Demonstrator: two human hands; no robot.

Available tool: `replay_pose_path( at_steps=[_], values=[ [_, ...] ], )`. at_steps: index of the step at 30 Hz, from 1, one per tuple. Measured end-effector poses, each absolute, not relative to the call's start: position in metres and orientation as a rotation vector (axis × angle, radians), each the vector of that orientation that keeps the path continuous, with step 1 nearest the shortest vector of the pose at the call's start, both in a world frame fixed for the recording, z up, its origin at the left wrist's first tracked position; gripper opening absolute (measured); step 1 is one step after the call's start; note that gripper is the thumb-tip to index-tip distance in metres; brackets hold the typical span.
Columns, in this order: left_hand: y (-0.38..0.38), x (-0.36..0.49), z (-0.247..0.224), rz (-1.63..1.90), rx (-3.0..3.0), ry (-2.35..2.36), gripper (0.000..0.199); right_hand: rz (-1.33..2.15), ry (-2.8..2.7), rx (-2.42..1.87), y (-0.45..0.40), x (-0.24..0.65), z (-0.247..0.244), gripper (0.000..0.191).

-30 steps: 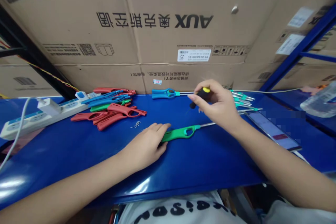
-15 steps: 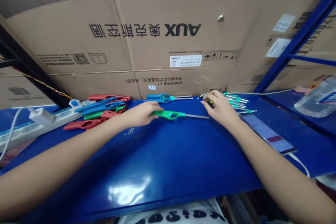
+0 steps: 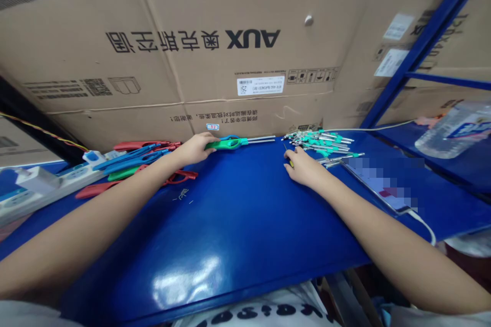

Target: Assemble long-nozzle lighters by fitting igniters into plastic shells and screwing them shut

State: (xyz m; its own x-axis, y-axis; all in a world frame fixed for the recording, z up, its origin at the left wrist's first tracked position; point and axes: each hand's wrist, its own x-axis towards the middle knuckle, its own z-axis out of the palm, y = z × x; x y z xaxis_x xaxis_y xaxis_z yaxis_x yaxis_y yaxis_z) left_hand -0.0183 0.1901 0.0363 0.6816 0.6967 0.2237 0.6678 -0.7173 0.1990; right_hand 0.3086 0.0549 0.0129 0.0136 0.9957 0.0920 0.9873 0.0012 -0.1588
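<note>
My left hand (image 3: pixel 196 148) is closed on the handle end of a green long-nosed lighter (image 3: pixel 227 144) at the back of the table, by the cardboard. A blue lighter (image 3: pixel 229 138) lies right behind it, mostly covered by the green one. My right hand (image 3: pixel 303 167) is closed round a small screwdriver (image 3: pixel 291 163); only a bit of its yellow handle and thin shaft shows. Beyond that hand lies a pile of metal lighter tubes with teal ends (image 3: pixel 322 140). Left of my left hand are red lighter handles (image 3: pixel 140 145) and blue lighter handles (image 3: pixel 132 158).
A large cardboard box (image 3: pixel 184 71) stands along the back of the blue table (image 3: pixel 238 214). A white power strip (image 3: pixel 72 179) runs along the left. On the right are a phone (image 3: pixel 378 186) with a white cable and a plastic bottle (image 3: pixel 452 130). Small metal pins (image 3: pixel 183 194) lie left of centre.
My left hand has moved the green lighter back and left, up against the blue one. My right hand has drawn slightly nearer me, off the teal-ended tubes. The view has shifted a little.
</note>
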Motion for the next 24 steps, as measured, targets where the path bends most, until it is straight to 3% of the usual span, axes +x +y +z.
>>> replay_pose_path(
  at_steps=[24],
  values=[
    [0.178, -0.009, 0.028, 0.327, 3.084, 1.420, 0.038, 0.211, -2.185, -2.201, 0.047, 0.304, 0.025, 0.049]
  ],
)
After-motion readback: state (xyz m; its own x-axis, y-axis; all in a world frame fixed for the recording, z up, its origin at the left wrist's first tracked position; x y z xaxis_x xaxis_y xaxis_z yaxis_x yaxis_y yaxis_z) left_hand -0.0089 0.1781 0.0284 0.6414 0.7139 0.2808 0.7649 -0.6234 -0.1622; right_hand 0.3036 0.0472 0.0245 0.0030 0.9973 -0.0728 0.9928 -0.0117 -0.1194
